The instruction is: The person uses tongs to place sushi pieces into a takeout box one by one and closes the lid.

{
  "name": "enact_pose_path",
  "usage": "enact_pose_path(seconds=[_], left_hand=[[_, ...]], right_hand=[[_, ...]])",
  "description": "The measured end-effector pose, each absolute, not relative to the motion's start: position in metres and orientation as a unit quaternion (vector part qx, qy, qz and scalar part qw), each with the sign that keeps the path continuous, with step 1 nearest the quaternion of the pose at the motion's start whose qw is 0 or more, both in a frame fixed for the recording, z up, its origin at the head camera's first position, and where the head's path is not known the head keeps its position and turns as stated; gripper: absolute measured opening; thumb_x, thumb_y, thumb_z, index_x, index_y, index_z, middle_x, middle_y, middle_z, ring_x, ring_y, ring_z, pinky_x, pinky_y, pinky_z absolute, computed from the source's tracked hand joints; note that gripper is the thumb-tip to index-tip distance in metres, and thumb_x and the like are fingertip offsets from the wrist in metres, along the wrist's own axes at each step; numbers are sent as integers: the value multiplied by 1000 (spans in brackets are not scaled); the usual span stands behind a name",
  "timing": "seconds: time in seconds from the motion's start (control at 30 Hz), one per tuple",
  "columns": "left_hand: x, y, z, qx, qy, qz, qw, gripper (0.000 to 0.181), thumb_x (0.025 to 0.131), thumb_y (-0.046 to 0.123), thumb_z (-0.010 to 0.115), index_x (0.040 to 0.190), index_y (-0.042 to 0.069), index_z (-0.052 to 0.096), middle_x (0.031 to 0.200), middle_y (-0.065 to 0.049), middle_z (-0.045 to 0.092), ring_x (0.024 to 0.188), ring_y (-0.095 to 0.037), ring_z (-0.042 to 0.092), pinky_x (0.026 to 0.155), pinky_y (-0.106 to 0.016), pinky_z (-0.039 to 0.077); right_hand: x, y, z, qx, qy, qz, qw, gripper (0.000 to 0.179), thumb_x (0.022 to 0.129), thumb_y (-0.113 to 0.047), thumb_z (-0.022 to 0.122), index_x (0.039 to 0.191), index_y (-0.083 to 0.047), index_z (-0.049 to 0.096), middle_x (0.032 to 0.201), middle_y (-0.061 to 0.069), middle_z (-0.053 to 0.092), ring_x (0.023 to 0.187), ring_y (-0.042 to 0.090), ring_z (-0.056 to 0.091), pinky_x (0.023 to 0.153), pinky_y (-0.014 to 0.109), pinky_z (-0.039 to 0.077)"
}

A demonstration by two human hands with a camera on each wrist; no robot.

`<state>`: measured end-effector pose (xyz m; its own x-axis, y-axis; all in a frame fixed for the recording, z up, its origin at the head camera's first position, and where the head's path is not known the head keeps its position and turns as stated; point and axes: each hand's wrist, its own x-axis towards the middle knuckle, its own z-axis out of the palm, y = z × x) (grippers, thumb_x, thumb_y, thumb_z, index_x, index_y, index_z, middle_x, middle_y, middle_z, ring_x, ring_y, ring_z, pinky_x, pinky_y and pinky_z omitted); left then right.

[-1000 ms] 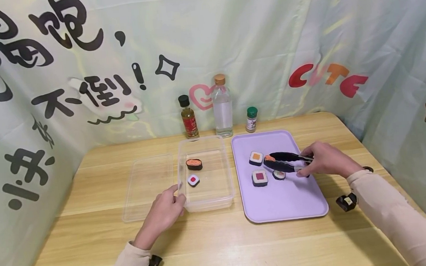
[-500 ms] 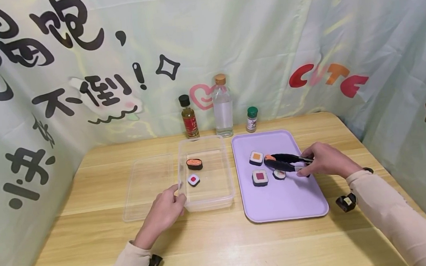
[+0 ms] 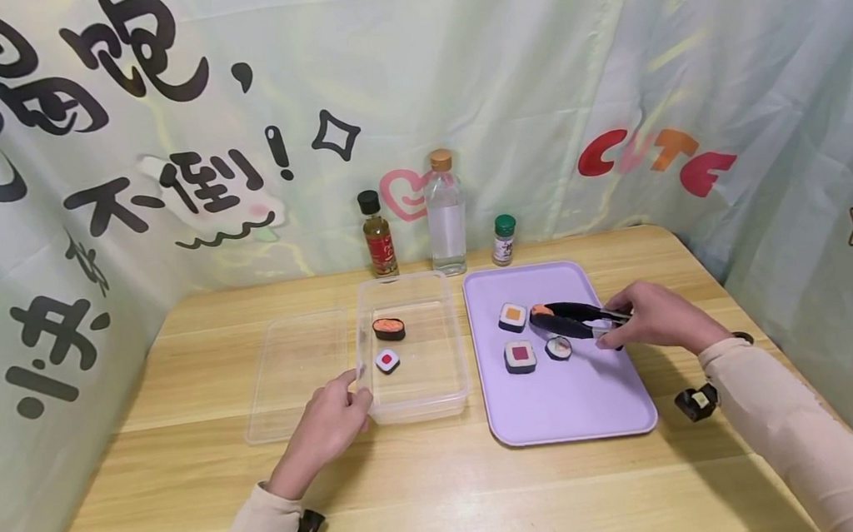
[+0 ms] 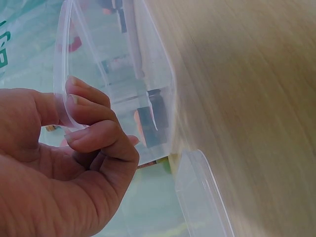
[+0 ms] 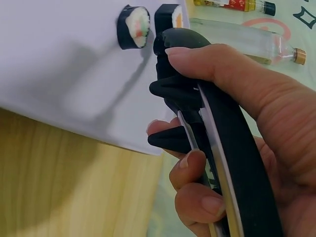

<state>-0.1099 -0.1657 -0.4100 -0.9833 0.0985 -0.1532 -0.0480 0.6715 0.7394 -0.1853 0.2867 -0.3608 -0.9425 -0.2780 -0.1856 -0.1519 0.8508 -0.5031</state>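
My left hand pinches the rim of a clear plastic food container at its near left corner. In that container sit an orange-topped sushi piece and a small sushi roll with a red centre. Over the purple tray, my right hand grips black-tipped tongs. The tong tips are around another orange-topped sushi piece, partly hidden by them. Close by on the tray lie a roll with an orange centre, one with a dark red centre and a round roll.
A clear lid lies on the wooden table left of the container. Along the back stand a red-labelled bottle, a tall clear bottle and a green-capped shaker. A printed curtain hangs behind them.
The tongs have drawn nearer together and shifted slightly away from the round roll, which now shows fully. My left hand has stayed on the container's rim.
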Motion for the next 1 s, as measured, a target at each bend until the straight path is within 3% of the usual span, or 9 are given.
enact_pose_path(seconds=[0.13,0.33,1.0], left_hand=[[-110,-166,-410,16,909,407,90,54,102,17,45,149,-8,41,63,-3,63,45,-10,35,41,-24,25],[-109,-166,-411,18,908,409,89,54,102,17,45,149,-8,41,62,-2,62,44,-10,33,41,-24,24],[-109,-165,-409,14,908,408,88,54,101,16,46,150,-7,42,61,-1,61,45,-10,35,41,-24,25]], right_hand=[[-185,286,-355,-118,955,-245,117,44,72,-31,90,98,2,76,77,0,61,71,18,49,62,32,38],[-185,286,-345,-118,954,-253,110,47,73,-26,89,104,6,75,77,1,64,70,18,50,61,31,40],[-194,257,-309,-153,962,-211,79,52,72,-36,90,106,0,77,81,0,66,82,21,55,71,36,45]])
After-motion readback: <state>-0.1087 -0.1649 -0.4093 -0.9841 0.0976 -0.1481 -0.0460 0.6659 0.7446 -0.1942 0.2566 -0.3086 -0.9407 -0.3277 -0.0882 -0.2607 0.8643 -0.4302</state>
